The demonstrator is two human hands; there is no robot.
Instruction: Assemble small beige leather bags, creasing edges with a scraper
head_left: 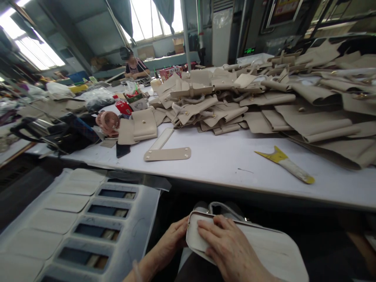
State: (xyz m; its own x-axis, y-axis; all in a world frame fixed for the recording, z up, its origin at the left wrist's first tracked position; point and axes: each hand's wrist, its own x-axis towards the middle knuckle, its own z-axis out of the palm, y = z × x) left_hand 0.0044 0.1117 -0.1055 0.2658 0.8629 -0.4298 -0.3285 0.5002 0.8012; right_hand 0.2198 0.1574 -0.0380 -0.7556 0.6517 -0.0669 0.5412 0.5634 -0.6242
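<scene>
A handbag [276, 246] lies across my lap with its pale, rounded flat side up. A thin handle with metal fittings curves out at its far edge. At the left end, my left hand [169, 241] grips the bag's rim, its fingertips partly hidden behind the edge. My right hand [230, 243] lies palm down on the pale panel, fingers stretched toward the left end. On the table ahead are a beige strap [167, 154] with small pale squares at its ends and a yellow-headed scraper-like tool [284, 162].
Beige leather bag pieces [211, 105] are heaped along the white table [217, 156]. A pink fan [107, 122] and a red box stand at the left. Pale panels [54, 221] lie beside a white frame with rectangular openings [117, 231]. A person [136, 66] sits farther back.
</scene>
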